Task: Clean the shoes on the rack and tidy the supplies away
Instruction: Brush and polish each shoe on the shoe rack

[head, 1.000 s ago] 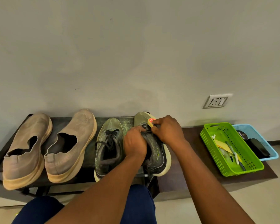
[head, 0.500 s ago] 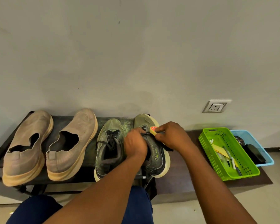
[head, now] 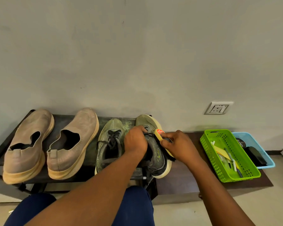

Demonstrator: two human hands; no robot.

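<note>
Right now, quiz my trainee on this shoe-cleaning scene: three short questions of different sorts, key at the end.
1. True or false: the right hand holds a shoe brush against the outer side of the green sneaker.
2. Which basket stands nearer the rack? A) blue basket B) green basket C) neither, they are stacked
3. Fill in: the left hand steadies the sneaker at its ____.

Key: 1 true; 2 B; 3 opening, at the laces. The beige slip-ons lie untouched at the rack's left end.
</note>
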